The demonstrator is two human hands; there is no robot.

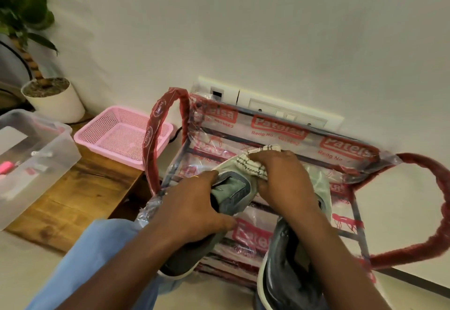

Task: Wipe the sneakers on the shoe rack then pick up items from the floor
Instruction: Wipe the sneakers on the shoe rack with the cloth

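Observation:
A shoe rack [360, 224] wrapped in clear plastic with red print stands against the wall. My left hand [192, 209] grips a grey-green sneaker [233, 190] by its tongue and collar, holding it above the rack. My right hand [285, 178] holds a bunched white cloth with dark stripes [253, 163] and presses it on the sneaker's toe end. A second grey sneaker [285, 275] lies on the rack at the lower right, partly hidden by my right forearm.
A pink mesh basket [126, 134] sits left of the rack on a low wooden table [80, 195]. On that table stand a clear plastic box [29, 158] and a white potted plant [56, 100]. A white switchboard [280, 110] is on the wall behind.

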